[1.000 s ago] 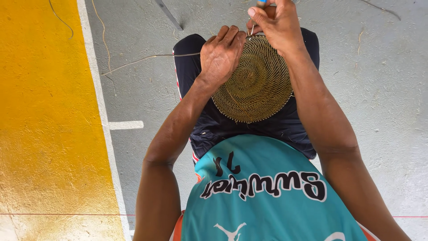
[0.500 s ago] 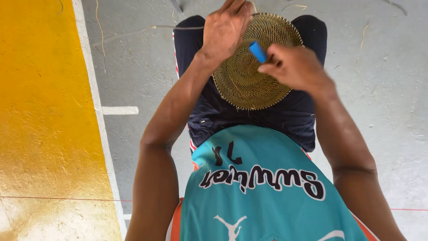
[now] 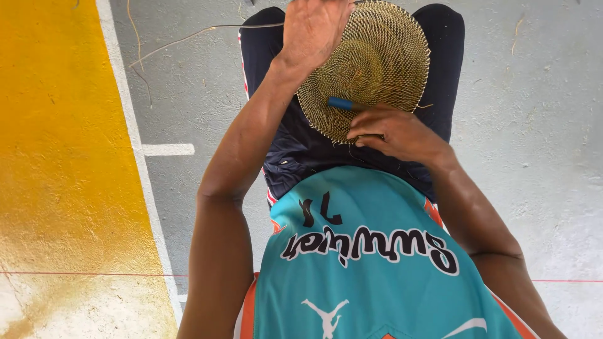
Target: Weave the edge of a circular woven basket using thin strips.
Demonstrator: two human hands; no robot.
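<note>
On dark lap, round woven mesh disc (image 3: 377,63) between both hands (image 3: 392,133)

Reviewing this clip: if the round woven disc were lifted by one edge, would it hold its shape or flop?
The woven disc probably holds shape: tight coils, flat on the lap. Likely light, since the left hand steadies it alone. Its open weave looks grippy.

head view — straight down, close over lap (image 3: 295,144)
</note>
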